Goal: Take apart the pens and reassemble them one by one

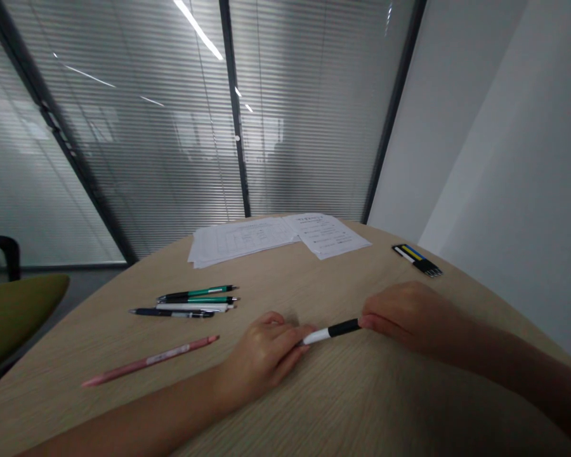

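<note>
Left hand [261, 355] fingers closed on a black-and-white pen [330, 332]; right hand [409, 317] fingers likewise.

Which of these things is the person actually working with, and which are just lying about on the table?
In use: the left hand and right hand, holding a black-and-white pen between them.

Lying about on the wood-grain table: two green-and-black pens, a white pen, a dark pen, a pink pencil, printed papers, a black-and-yellow bundle of pens.

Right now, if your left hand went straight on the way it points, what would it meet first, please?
The left hand meets the black-and-white pen at its fingertips first, then the right hand beyond, though depth is hard to judge.
</note>
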A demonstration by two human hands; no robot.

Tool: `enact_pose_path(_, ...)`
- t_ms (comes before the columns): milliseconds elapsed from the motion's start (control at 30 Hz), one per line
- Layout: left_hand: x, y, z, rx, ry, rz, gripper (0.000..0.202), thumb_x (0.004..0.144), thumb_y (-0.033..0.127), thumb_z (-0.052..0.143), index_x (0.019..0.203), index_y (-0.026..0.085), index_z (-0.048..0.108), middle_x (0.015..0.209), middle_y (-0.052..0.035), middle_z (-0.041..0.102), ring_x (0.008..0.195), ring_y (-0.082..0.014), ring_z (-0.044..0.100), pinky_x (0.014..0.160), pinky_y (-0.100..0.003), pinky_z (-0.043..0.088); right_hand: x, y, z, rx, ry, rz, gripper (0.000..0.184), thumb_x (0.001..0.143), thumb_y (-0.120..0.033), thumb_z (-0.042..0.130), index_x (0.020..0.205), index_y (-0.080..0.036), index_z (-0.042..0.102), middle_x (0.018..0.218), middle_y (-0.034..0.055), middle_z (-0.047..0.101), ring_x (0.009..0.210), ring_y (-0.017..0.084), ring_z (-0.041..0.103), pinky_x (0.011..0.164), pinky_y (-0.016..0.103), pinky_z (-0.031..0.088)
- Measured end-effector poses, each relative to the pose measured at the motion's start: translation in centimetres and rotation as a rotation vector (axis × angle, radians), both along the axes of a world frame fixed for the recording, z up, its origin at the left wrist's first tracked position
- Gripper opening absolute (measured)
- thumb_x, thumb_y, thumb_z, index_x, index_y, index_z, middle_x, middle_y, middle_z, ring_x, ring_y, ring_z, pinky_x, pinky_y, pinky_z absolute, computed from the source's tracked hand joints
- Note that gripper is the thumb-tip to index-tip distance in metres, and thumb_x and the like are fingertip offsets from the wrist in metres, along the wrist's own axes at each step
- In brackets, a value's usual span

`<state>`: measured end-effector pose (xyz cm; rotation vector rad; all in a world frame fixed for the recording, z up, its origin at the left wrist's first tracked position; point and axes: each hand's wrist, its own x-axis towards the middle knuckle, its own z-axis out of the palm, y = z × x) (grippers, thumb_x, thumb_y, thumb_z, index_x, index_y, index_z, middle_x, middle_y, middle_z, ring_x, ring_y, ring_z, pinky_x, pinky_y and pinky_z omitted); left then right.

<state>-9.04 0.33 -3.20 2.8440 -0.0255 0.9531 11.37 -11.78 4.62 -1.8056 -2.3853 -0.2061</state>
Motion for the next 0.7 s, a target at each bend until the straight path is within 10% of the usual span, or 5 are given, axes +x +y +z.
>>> enact_pose_path(133,0.04,0.03,0.02,-0.024,0.011,0.009,0.022,0.085,0.014,0.041,0.105,0.014,0.05,0.075,-0.0049,0.066,0.062,-0.0148,0.06,0.064,-0.032,0.046,0.4,-0.32,0.2,0.079,0.107,0.044,0.019,0.08,-0.026,0.047,0.095,-0.02,0.058,0.084,0.0027,0.066,0.076,0.016,0.06,0.066,0.027,0.04)
enact_pose_path(533,-0.02,0.19,-0.08,-0.02,0.025,-0.004,0.022,0.084,0.014,0.041,0.105,0.013,0.05,0.074,-0.0056,0.066,0.061,-0.0143,0.059,0.066,-0.033,0.045,-0.23,-0.23,0.3,0.067,-0.06,0.049,0.026,0.083,-0.022,0.042,0.063,-0.016,0.058,0.058,0.0017,0.061,0.053,0.015,0.056,0.05,0.025,0.036)
enact_pose_path(700,-0.04,0.14,-0.11,-0.024,0.044,0.018,0.022,0.085,0.014,0.04,0.104,0.014,0.05,0.076,-0.0054,0.066,0.063,-0.0152,0.06,0.066,-0.033,0.045,0.44,-0.31,-0.05,0.139,0.012,0.129,0.018,0.082,-0.027,0.044,0.088,-0.018,0.059,0.079,0.003,0.066,0.071,0.017,0.06,0.061,0.027,0.04)
